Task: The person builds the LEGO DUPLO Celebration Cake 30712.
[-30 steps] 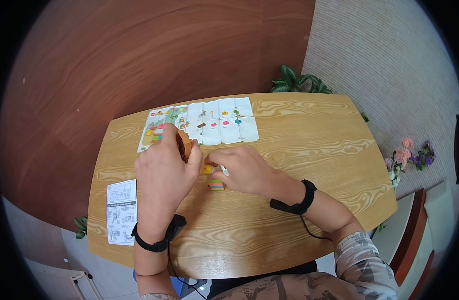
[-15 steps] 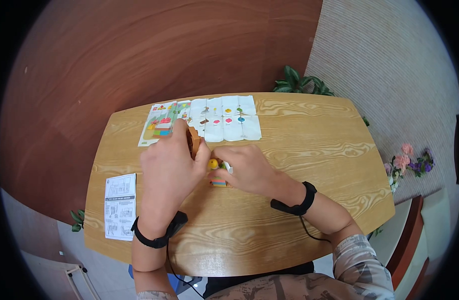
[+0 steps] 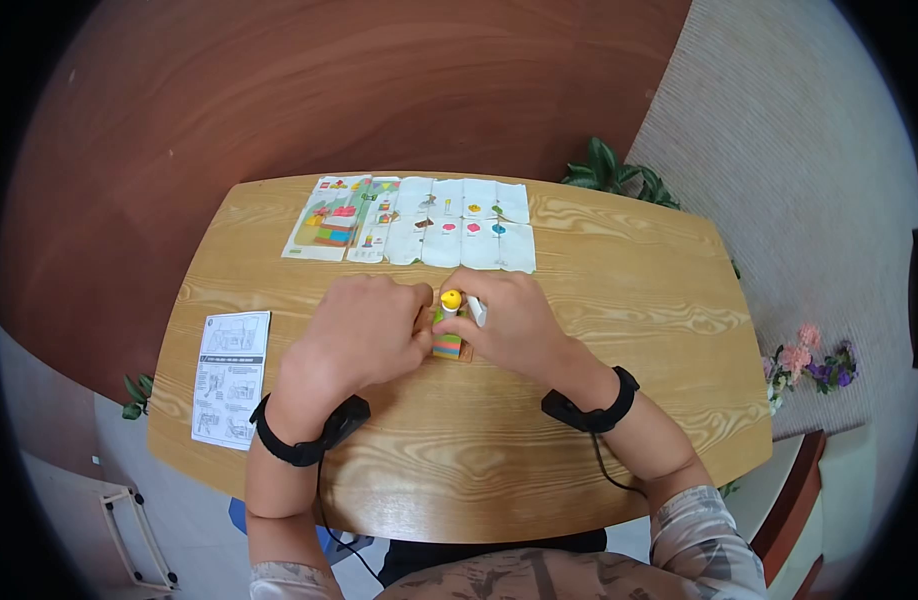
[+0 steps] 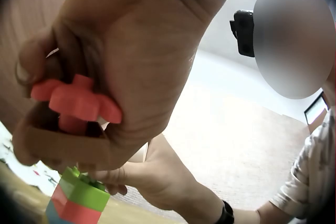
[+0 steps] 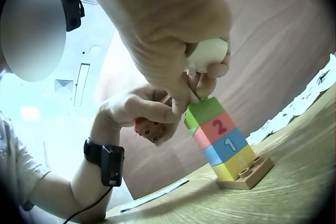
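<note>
A stack of toy bricks (image 5: pixel 226 145) stands upright on the table: green on top, then red marked 2, blue marked 1 and yellow, on a brown studded base (image 5: pixel 252 176). My right hand (image 3: pixel 514 318) has thumb and fingertips at the top of the green brick, around a white candle piece with a yellow flame top (image 3: pixel 451 298). A white rounded piece (image 5: pixel 209 53) is also held in its curled fingers. My left hand (image 3: pixel 364 325), just left of the stack, grips a brown studded brick (image 4: pixel 65 148) and a red flower-shaped brick (image 4: pixel 76 100).
An unfolded colourful instruction sheet (image 3: pixel 464 245) lies along the table's far edge. A black-and-white printed leaflet (image 3: pixel 229 375) lies at the left. Both wrists wear black camera bands with cables. Plants (image 3: pixel 619 175) and flowers (image 3: pixel 809 360) stand beyond the table (image 3: pixel 579 460).
My left hand has turned over and lowered beside the stack, hiding its brown brick from the head view. The yellow-topped piece now shows upright over the stack. The head view has shifted slightly.
</note>
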The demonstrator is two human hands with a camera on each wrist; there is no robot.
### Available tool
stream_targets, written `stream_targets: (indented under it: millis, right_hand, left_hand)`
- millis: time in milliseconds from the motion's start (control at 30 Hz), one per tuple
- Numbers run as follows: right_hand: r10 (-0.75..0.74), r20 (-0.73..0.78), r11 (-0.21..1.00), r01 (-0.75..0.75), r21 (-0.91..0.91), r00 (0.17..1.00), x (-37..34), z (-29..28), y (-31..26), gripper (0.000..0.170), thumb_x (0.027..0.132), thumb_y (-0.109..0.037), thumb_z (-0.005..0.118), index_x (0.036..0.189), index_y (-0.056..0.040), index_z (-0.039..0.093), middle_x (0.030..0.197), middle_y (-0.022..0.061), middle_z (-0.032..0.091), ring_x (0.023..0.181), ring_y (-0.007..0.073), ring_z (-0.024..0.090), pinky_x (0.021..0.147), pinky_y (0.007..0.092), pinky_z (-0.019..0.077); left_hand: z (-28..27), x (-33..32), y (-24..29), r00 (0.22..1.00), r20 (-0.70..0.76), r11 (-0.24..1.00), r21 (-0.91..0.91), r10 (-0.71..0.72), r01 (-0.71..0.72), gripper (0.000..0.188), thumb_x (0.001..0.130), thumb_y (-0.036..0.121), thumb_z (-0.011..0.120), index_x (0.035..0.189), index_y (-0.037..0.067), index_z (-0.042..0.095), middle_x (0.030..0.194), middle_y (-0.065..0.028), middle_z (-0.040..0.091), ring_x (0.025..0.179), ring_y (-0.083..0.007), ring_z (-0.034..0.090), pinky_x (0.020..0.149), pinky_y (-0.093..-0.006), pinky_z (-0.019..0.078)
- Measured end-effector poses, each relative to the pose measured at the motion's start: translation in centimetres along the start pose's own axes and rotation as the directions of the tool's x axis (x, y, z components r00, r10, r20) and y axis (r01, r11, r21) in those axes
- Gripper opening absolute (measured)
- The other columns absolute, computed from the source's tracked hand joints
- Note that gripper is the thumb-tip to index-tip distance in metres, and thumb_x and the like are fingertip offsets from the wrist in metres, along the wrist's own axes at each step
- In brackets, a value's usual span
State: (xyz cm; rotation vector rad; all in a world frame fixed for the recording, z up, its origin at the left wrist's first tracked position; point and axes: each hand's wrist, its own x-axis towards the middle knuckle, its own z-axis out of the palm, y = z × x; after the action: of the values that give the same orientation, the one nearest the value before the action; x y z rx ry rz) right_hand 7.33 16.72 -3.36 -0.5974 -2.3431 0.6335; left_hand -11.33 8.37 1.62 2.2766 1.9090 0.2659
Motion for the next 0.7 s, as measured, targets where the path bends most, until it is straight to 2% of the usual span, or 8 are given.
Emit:
stream_targets:
  millis: [100, 200, 300, 400, 500, 600, 700]
  right_hand:
    - [0.056, 0.038, 0.998, -0.056, 0.017, 0.998, 0.3, -0.2, -0.2, 0.03, 0.079, -0.019, 0.086, 0.095, -0.0033, 0.067, 0.085, 0.0162, 0.071, 0.076, 0.0372, 0.068, 0.068, 0.0394, 0.0527]
    - [0.069, -0.003, 0.993, -0.068, 0.101, 0.998, 0.4, -0.2, -0.3, 0.026, 0.077, -0.016, 0.085, 0.09, -0.0022, 0.068, 0.074, 0.0146, 0.07, 0.066, 0.0314, 0.067, 0.061, 0.0399, 0.0496]
    - [0.191, 0.003, 0.948, -0.185, 0.261, 0.982, 0.3, 0.3, 0.6, 0.026, 0.076, -0.013, 0.088, 0.087, -0.0021, 0.068, 0.074, 0.0131, 0.07, 0.064, 0.0268, 0.066, 0.059, 0.0364, 0.0489]
    - [0.248, 0.03, 0.936, -0.248, 0.249, 0.968, 0.4, 0.2, 1.0, 0.026, 0.075, -0.012, 0.089, 0.085, -0.0025, 0.068, 0.072, 0.0113, 0.069, 0.061, 0.0247, 0.064, 0.058, 0.0346, 0.0482]
    - [0.197, 0.017, 0.963, -0.197, 0.183, 0.98, 0.5, 0.2, 0.8, 0.026, 0.075, -0.012, 0.089, 0.085, -0.0022, 0.067, 0.07, 0.0109, 0.068, 0.06, 0.0235, 0.062, 0.058, 0.0341, 0.0478]
    - [0.189, 0.003, 0.972, -0.187, 0.144, 0.982, 0.5, 0.2, 0.6, 0.027, 0.075, -0.012, 0.089, 0.084, -0.002, 0.066, 0.07, 0.0117, 0.068, 0.06, 0.0247, 0.062, 0.057, 0.0349, 0.0477]
    - [0.261, 0.025, 0.954, -0.262, 0.144, 0.965, 0.4, 0.1, 0.2, 0.028, 0.074, -0.012, 0.089, 0.084, -0.0017, 0.065, 0.07, 0.0117, 0.067, 0.061, 0.028, 0.063, 0.059, 0.0362, 0.0483]
  left_hand:
    - [-0.1, -0.1, -0.1, 0.998, 0.03, 0.998, -0.019, 0.055, -0.055, 0.026, 0.089, 0.029, 0.066, 0.096, 0.005, 0.073, 0.073, -0.016, 0.07, 0.074, -0.0371, 0.068, 0.072, -0.0476, 0.0521]
    - [0.0, 0.1, -0.2, 0.997, 0.045, 0.998, -0.011, 0.07, -0.069, 0.027, 0.088, 0.029, 0.067, 0.098, 0.005, 0.074, 0.073, -0.0173, 0.069, 0.075, -0.0369, 0.068, 0.073, -0.048, 0.0518]
    - [0.5, 0.1, -0.4, 0.996, -0.023, 0.996, -0.027, 0.086, -0.087, 0.026, 0.087, 0.03, 0.068, 0.095, 0.005, 0.073, 0.071, -0.0172, 0.068, 0.071, -0.0375, 0.067, 0.07, -0.0477, 0.0514]
    - [0.6, 0.6, -0.3, 0.997, -0.021, 0.996, -0.042, 0.071, -0.072, 0.027, 0.086, 0.031, 0.07, 0.089, 0.005, 0.072, 0.068, -0.0167, 0.067, 0.068, -0.0378, 0.066, 0.067, -0.0472, 0.0508]
    - [0.8, 0.9, -0.7, 0.995, -0.016, 0.993, -0.077, 0.093, -0.094, 0.027, 0.085, 0.031, 0.072, 0.085, 0.004, 0.071, 0.066, -0.0163, 0.066, 0.066, -0.0378, 0.065, 0.064, -0.0467, 0.0503]
    - [1.2, 1.3, -1.0, 0.993, -0.046, 0.987, -0.109, 0.113, -0.117, 0.027, 0.084, 0.032, 0.074, 0.083, 0.005, 0.071, 0.067, -0.0155, 0.067, 0.069, -0.0367, 0.067, 0.066, -0.0466, 0.0509]
    - [1.8, 1.5, -1.2, 0.987, -0.075, 0.987, -0.071, 0.142, -0.147, 0.027, 0.084, 0.032, 0.075, 0.082, 0.006, 0.071, 0.068, -0.0145, 0.068, 0.071, -0.0357, 0.068, 0.068, -0.0466, 0.0516]
